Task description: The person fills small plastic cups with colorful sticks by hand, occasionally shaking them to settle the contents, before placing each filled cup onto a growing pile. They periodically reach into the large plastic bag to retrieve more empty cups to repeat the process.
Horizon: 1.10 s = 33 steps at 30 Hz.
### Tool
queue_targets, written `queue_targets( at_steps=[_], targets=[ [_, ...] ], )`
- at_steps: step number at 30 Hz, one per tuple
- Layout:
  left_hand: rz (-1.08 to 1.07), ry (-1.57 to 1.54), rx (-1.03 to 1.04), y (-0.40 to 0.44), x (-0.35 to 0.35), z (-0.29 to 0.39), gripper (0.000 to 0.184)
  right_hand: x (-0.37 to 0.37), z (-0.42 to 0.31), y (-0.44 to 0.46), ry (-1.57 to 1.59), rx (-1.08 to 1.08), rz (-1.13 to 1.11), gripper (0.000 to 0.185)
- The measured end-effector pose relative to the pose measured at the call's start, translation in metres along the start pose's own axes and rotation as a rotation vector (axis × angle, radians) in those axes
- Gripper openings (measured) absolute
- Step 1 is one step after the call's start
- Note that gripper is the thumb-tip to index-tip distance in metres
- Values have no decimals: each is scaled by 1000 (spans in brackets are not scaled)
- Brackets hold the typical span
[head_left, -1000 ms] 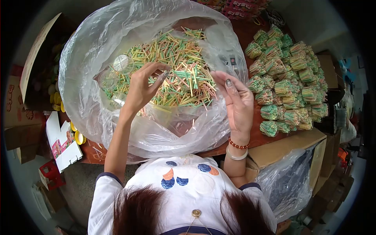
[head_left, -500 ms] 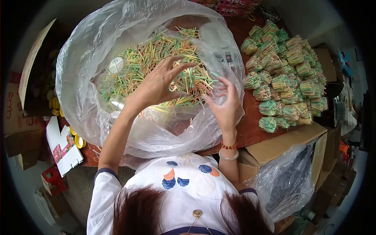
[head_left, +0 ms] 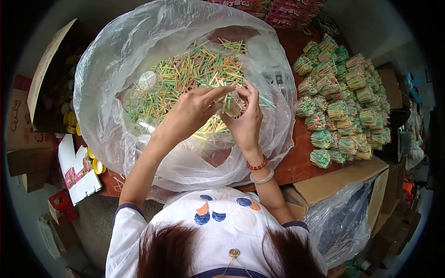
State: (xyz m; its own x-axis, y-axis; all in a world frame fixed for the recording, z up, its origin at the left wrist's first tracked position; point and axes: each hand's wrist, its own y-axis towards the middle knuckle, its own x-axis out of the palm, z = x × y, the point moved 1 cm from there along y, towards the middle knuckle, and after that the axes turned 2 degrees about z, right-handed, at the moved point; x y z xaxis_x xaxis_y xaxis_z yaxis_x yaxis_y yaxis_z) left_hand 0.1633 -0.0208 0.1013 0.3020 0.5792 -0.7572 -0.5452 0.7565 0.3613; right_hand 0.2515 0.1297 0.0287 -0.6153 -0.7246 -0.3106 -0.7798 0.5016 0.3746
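Observation:
Inside a large clear plastic bag (head_left: 104,69) lies a loose heap of short, thin sticks (head_left: 185,69) in green, yellow and pink. Over the heap's near side, my left hand (head_left: 192,109) and my right hand (head_left: 245,118) meet with curved fingers. Between them is a small bunch of coloured sticks (head_left: 230,101), closed in from both sides. Something see-through may be around the bunch; I cannot make it out clearly. A couple of green sticks (head_left: 267,102) show just right of my right hand. Round clear containers (head_left: 148,81) rest at the heap's left.
Many tied stick bundles (head_left: 340,111) are stacked on the reddish table (head_left: 296,160) at right. An open cardboard box (head_left: 338,180) with plastic film stands near right. Pink printed packs (head_left: 287,14) lie at the back. Left are a box (head_left: 48,69), yellow lids (head_left: 98,166) and white card (head_left: 83,187).
My hands were apart over the heap; they have come together around a small bunch of sticks. My right hand moved left, and its fingers curled in. The view shifted slightly.

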Motion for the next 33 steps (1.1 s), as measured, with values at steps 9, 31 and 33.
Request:
queue_targets(
  at_steps=[9,31,33],
  targets=[
    [257,-96,-146,-1,-10,-15,41,4,-7,1,304,120,2,96],
    [156,-245,-100,17,-3,-26,20,4,0,-13,295,-1,61,92],
    [197,-317,-167,16,-13,-24,19,-2,3,-15,270,11,66,92]
  ],
)
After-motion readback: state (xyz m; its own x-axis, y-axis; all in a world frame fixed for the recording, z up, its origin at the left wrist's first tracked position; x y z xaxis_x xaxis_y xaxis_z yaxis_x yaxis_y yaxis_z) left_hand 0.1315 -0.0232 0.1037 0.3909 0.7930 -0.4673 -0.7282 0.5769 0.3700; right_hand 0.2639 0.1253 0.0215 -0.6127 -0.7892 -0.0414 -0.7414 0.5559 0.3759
